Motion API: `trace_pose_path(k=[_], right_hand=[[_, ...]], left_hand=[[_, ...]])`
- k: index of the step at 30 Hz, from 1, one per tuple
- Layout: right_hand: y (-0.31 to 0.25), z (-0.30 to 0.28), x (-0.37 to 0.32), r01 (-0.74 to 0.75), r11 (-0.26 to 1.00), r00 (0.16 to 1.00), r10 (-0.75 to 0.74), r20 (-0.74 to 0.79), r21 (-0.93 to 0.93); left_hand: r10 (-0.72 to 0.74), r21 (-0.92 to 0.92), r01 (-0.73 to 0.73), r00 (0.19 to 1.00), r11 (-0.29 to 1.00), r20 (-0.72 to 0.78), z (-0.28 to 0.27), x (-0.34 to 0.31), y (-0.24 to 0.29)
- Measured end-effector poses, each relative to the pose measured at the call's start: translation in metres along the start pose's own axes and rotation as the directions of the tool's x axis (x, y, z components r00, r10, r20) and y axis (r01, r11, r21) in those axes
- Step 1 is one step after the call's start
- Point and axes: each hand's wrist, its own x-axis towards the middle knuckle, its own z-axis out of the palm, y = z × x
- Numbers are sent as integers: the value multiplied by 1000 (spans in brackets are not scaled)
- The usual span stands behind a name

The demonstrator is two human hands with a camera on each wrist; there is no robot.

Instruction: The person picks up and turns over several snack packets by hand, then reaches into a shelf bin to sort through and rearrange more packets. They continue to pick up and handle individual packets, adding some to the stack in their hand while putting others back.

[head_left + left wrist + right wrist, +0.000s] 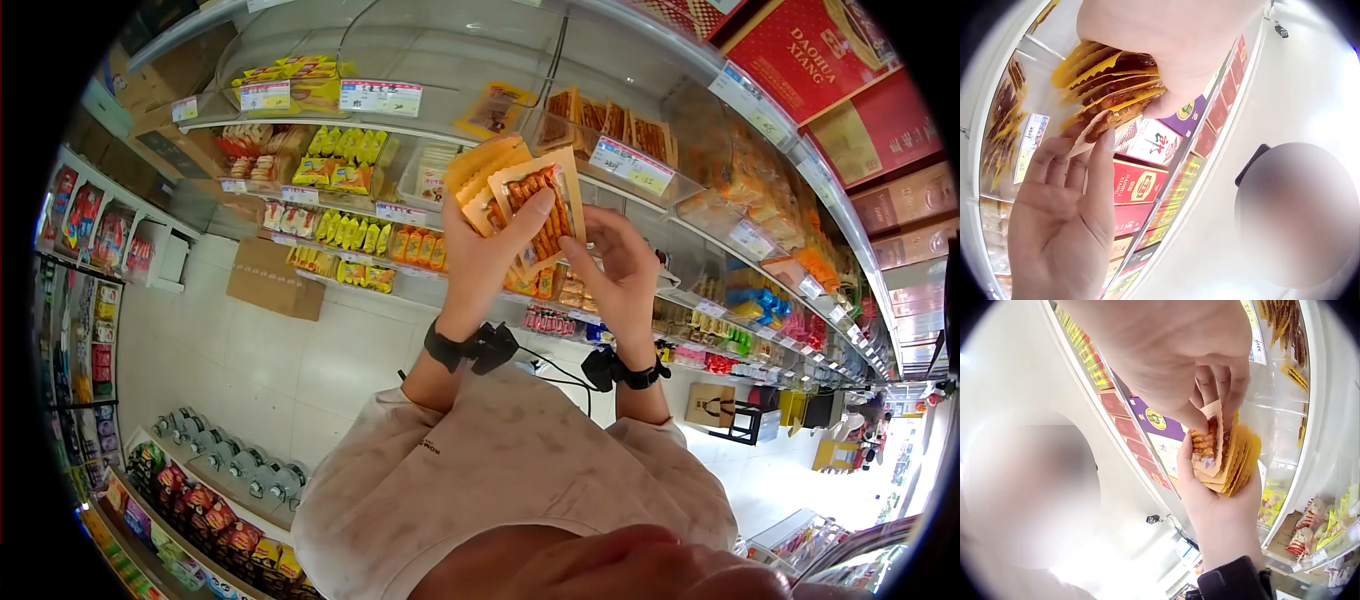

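Note:
My left hand grips a fanned stack of flat snack packets with yellow-orange and tan edges, its thumb lying across the front one. That front packet has a pale border and a clear window over reddish-brown, stick-like food. On its near right edge, my right hand pinches it between thumb and fingers. Seen from the right wrist, the right hand's fingers reach behind the front packet while the rest of the stack sits in the left palm. Both hands are raised before a shelf.
A clear shelf bin of similar packets stands just beyond the hands, with one loose yellow packet to its left. Price tags line the shelf fronts. Red gift boxes fill the upper right. A cardboard box sits on the floor.

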Motion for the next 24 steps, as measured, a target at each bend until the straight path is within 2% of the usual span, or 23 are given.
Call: trace_pose_path(k=[1,4,5,7,8,11,15,19,21,24], right_hand=[[-3,-3,-1,3,1000,1000,-3,-8,9],[-2,-16,-5,194,955,963,-229,-141,-226],[-4,-19,-6,277,886,915,-361,-178,-371],[-9,-24,-11,376,671,773,-608,-184,-639],[-11,-21,-14,339,631,779,-604,-169,-698],[-6,-16,-10,464,474,786,-610,102,-748],[4,-5,-16,456,573,790,-613,12,-681],[3,7,-26,450,587,816,-576,44,-673],[4,14,-30,455,556,809,-584,63,-695],[4,26,-34,439,575,819,-571,45,-691]], left_hand=[[1,-5,-1,1000,1000,9,4,-1,-2],[35,-38,-35,999,999,-9,20,-7,-4],[1,-41,-2,1000,999,-22,23,-8,-4],[-70,-47,67,996,997,-49,27,-10,-5],[-49,-62,46,998,997,-42,27,-11,-11],[-26,-125,24,1000,992,-9,22,-12,-27],[-70,-237,86,995,968,75,13,-15,-30],[-195,-329,233,970,915,146,-8,-19,-38],[-223,-285,249,967,926,120,-16,-23,-40],[-238,-248,264,963,932,129,-30,-28,-36]])
